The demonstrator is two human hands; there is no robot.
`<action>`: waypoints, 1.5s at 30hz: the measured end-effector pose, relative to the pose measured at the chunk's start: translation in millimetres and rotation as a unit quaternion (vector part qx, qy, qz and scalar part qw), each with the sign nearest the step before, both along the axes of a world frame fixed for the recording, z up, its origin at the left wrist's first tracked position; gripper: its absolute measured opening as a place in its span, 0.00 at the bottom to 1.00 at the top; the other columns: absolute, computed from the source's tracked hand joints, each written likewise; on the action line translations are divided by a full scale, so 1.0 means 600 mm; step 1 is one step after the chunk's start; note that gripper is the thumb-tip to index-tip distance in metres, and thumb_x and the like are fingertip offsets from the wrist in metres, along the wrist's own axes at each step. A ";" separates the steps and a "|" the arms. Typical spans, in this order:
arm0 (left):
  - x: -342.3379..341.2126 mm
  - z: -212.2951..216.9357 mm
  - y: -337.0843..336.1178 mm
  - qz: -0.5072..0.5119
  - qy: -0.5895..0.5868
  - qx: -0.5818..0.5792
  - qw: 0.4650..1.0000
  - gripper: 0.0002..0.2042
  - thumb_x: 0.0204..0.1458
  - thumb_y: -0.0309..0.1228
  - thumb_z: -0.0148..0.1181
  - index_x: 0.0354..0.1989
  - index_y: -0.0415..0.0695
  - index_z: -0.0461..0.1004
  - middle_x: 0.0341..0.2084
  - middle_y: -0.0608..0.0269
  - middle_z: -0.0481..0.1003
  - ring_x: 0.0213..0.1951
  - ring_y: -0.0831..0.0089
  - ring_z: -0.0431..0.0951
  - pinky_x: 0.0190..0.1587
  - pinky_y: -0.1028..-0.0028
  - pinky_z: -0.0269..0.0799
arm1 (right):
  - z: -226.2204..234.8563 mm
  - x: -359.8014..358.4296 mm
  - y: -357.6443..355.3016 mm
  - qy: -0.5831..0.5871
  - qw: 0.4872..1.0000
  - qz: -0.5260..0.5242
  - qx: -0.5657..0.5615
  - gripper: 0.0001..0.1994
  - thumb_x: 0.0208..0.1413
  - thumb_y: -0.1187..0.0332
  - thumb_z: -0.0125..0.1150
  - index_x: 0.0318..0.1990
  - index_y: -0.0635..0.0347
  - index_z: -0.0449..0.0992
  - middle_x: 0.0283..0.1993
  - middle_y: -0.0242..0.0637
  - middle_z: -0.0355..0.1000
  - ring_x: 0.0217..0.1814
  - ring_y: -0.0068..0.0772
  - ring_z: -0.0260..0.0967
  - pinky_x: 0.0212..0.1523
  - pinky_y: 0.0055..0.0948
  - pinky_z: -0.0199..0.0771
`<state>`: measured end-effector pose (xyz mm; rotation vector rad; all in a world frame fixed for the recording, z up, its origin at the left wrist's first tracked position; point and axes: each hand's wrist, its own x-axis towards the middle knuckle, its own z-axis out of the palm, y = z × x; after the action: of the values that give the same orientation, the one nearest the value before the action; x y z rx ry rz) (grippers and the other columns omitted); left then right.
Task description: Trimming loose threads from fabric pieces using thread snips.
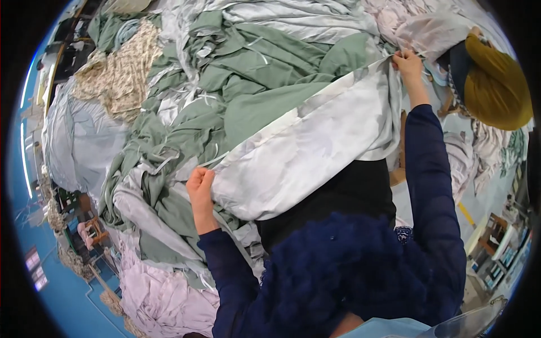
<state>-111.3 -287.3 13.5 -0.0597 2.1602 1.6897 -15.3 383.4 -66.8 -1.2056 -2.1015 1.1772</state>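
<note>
A large cloth, green on one face and pale white-grey patterned on the other (315,141), is stretched between my two hands. My left hand (200,183) pinches one end of its edge, where a thin white tie sticks out. Farther off to the right, my right hand (408,63) grips the other end of that edge with the arm extended. The pale face hangs toward my body in a wide fold. Beyond the taut edge, the green cloth (270,67) spreads out in loose folds with several white ties on it.
Heaped around are a beige patterned cloth (121,70), a pale grey-blue cloth (84,135) and a pink cloth (163,301). At the right, a person in a mustard head covering (499,81) is close to my right hand. Shelving (501,248) stands at the lower right.
</note>
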 end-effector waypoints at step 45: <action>-0.001 0.019 0.001 -0.017 -0.056 0.076 0.995 0.04 0.52 0.24 0.65 0.34 0.37 0.78 0.27 0.73 0.76 0.29 0.87 0.70 0.32 0.83 0.64 | 0.112 -0.093 -0.472 -0.075 0.844 0.485 -0.214 0.07 0.57 0.70 0.64 0.38 0.66 0.78 0.29 0.21 0.70 0.30 0.11 0.60 0.31 0.16 0.60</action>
<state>-112.0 -286.5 24.7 -0.0718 1.9354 1.7820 -71.0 99.9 0.3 -0.2788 -2.7541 2.1132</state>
